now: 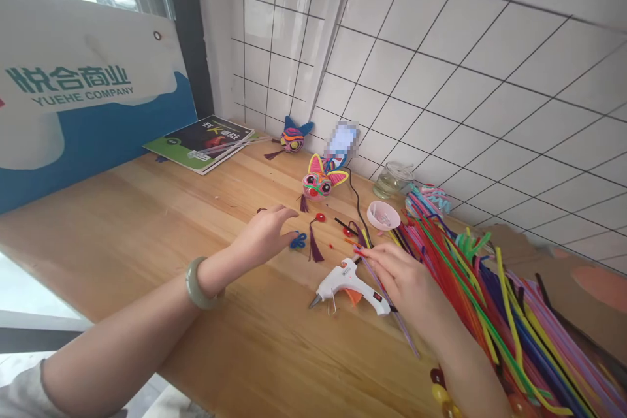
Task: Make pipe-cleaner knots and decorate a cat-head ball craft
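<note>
My left hand [264, 238] reaches over the table with thumb and fingers apart and nothing in it. Just beyond its thumb lies a small blue looped pipe-cleaner piece [298, 240]. A dark red tassel [315, 248] with a red bead [320, 217] is next to that. The fingers of my right hand [399, 271] are pinched together at a small red-orange bit, too small to name. A purple pipe cleaner [406, 333] runs under that hand. The white hot glue gun [350, 281] lies between my hands, nozzle toward the left.
A pink animal-head ornament [317, 186] and a blue-eared one [292, 138] stand near the wall. Behind are a phone [343, 140], a glass jar [392, 179] and a pink bowl [383, 215]. Many pipe cleaners [470, 300] fill the right side. Booklets [206, 144] lie back left.
</note>
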`<state>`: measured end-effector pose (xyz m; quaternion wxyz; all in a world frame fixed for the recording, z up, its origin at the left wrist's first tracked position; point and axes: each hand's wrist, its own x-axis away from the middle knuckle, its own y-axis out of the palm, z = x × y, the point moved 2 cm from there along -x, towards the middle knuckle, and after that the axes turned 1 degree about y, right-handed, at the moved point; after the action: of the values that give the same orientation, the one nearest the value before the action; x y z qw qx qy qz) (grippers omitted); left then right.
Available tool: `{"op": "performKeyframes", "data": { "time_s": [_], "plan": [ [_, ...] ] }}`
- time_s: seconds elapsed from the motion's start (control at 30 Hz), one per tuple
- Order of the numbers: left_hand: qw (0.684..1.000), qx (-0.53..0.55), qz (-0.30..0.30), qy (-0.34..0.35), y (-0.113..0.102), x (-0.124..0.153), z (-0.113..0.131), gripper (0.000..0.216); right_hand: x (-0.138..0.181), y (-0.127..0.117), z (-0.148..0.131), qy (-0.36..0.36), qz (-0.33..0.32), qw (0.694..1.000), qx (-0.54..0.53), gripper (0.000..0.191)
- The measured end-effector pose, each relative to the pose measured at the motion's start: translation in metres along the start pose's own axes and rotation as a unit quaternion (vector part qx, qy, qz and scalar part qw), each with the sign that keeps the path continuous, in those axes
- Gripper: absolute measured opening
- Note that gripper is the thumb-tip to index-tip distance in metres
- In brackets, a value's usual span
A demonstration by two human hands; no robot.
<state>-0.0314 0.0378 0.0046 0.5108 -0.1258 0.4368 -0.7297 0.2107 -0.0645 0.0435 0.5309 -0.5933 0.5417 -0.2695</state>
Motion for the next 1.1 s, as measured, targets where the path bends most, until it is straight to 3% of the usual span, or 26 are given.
{"op": "performKeyframes", "data": {
  "time_s": [0.07, 0.17, 0.23, 0.37, 0.57, 0.63, 0.97, 1.1],
  "plan": [
    [0.996, 0.078, -0.006, 0.047, -0.006, 0.004, 0.014, 0.02, 0.0, 0.004, -0.018, -0.036, -0.005, 0.999, 0.025, 0.026],
    [0.965, 0.206, -0.104, 0.121, -0.002, 0.013, 0.036, 0.024, 0.0, 0.009, -0.038, -0.093, 0.015, 0.992, 0.082, 0.024],
    [0.948, 0.23, -0.168, 0.142, 0.007, 0.02, 0.044, 0.024, 0.0, 0.013, -0.047, -0.118, 0.023, 0.986, 0.111, 0.022],
    [0.938, 0.251, -0.226, 0.075, 0.021, 0.027, 0.041, 0.03, 0.0, 0.015, -0.054, -0.136, 0.045, 0.98, 0.134, 0.02],
    [0.847, 0.439, -0.297, -0.028, 0.02, 0.023, 0.036, 0.033, -0.003, 0.012, -0.056, -0.159, 0.064, 0.976, 0.137, 0.023],
    [0.833, 0.457, -0.308, -0.051, 0.022, 0.022, 0.034, 0.031, -0.003, 0.011, -0.058, -0.171, 0.074, 0.974, 0.13, 0.022],
    [0.801, 0.501, -0.297, -0.139, 0.03, 0.024, 0.033, 0.028, -0.001, 0.013, -0.063, -0.167, 0.049, 0.981, 0.09, 0.022],
    [0.771, 0.544, -0.293, -0.153, 0.028, 0.024, 0.037, 0.026, 0.0, 0.011, -0.064, -0.144, 0.051, 0.987, 0.05, 0.023]
  ]
}}
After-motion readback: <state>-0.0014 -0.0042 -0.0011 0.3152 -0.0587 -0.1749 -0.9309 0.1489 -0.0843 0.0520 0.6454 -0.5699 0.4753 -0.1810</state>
